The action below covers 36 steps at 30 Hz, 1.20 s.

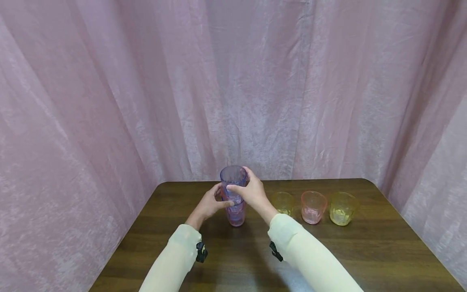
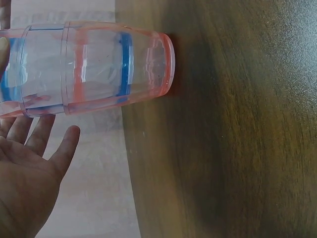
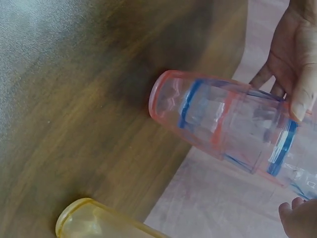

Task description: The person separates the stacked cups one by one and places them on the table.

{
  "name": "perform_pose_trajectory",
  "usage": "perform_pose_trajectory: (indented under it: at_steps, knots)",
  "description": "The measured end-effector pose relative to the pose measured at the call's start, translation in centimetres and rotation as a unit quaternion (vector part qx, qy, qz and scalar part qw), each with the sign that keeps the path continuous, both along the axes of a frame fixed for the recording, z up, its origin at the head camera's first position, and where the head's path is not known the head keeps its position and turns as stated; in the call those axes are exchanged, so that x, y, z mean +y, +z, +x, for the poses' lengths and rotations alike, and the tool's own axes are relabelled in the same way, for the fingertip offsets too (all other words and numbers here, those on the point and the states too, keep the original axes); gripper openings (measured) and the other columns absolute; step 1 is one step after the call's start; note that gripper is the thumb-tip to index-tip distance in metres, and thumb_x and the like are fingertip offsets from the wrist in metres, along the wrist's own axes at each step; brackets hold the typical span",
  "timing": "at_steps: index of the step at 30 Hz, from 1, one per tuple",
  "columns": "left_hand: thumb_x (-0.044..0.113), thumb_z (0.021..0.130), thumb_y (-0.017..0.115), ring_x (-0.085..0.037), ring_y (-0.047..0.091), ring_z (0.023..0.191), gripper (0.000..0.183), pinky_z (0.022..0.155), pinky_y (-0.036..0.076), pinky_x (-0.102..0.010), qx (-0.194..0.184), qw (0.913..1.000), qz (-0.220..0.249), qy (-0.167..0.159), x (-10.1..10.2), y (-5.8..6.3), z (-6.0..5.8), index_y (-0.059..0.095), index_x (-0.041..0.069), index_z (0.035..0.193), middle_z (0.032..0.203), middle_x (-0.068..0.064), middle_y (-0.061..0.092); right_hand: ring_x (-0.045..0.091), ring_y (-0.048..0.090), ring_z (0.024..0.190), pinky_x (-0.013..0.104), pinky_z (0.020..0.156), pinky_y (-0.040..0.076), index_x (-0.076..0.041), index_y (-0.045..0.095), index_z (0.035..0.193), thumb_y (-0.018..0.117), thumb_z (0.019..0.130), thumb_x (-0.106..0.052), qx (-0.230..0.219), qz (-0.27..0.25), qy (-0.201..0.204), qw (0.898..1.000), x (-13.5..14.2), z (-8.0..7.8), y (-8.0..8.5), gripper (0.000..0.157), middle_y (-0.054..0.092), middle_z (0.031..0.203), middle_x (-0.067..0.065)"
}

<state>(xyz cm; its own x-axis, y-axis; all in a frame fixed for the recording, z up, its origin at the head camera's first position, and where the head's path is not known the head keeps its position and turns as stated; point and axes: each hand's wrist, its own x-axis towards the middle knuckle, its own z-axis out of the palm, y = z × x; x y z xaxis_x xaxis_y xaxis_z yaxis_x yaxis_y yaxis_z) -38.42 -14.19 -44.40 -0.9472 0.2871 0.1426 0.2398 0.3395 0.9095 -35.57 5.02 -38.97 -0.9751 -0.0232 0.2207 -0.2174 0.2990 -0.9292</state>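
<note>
Nested clear plastic cups with red and blue tints form a tall upright stack (image 1: 236,217) on the wooden table. The left hand (image 1: 211,205) holds the stack around its middle, thumb in front and fingers behind; in the right wrist view that left hand's thumb (image 3: 299,104) lies on the cup wall. Higher up, the right hand (image 1: 253,194) grips the blue cup (image 1: 232,174) at the top, its thumb across the near side and a fingertip by the rim. The lowest cup's red base (image 2: 170,62) meets the table in the left wrist view.
To the right stand a yellow cup (image 1: 282,200), partly behind the right arm, a pink cup (image 1: 313,207) and another yellow cup (image 1: 342,209). Pink curtains (image 1: 255,81) hang behind the brown wooden table (image 1: 365,251).
</note>
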Motion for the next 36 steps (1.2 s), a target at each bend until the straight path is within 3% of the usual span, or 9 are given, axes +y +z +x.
perform_pose_trajectory:
  at_steps: [15,22,28,36]
  knots:
    - [0.015,0.080,0.085,-0.038,0.039,0.139,0.084,0.111,0.035,-0.052,0.005,0.9999,-0.002,-0.011,0.1,0.1,-0.1,0.038,0.002,0.149,0.149,-0.019,0.045,0.038,0.042,0.136,0.048,0.109,0.039,-0.012,0.032,0.155,0.085,0.077,-0.043,0.008,-0.038,0.011,0.999,1.4,0.4,2.3,0.100,0.040,0.154,0.014]
    - [0.008,0.081,0.083,-0.035,0.037,0.141,0.078,0.111,0.036,-0.051,0.011,0.9996,0.016,-0.023,0.0,-0.2,-0.4,0.041,0.001,0.147,0.145,-0.015,0.051,0.036,0.044,0.136,0.047,0.108,0.041,-0.012,0.030,0.155,0.085,0.077,-0.043,0.008,-0.038,0.012,0.999,2.4,0.5,2.8,0.100,0.040,0.153,0.015]
    - [0.003,0.081,0.081,-0.038,0.034,0.142,0.078,0.112,0.032,-0.054,0.006,0.9990,0.034,-0.028,0.0,-0.3,-0.4,0.039,-0.003,0.147,0.147,-0.019,0.048,0.035,0.041,0.138,0.044,0.111,0.037,-0.010,0.029,0.155,0.085,0.079,-0.039,0.009,-0.046,0.013,0.999,3.5,0.9,3.0,0.098,0.040,0.153,0.014]
    - [0.003,0.082,0.080,-0.041,0.034,0.141,0.079,0.111,0.034,-0.054,-0.002,0.9985,0.026,-0.049,0.0,2.1,1.4,0.036,-0.009,0.146,0.146,-0.023,0.047,0.035,0.039,0.139,0.045,0.112,0.036,-0.014,0.029,0.155,0.084,0.078,-0.042,-0.003,-0.034,-0.001,0.999,4.9,1.6,3.0,0.099,0.038,0.155,0.014]
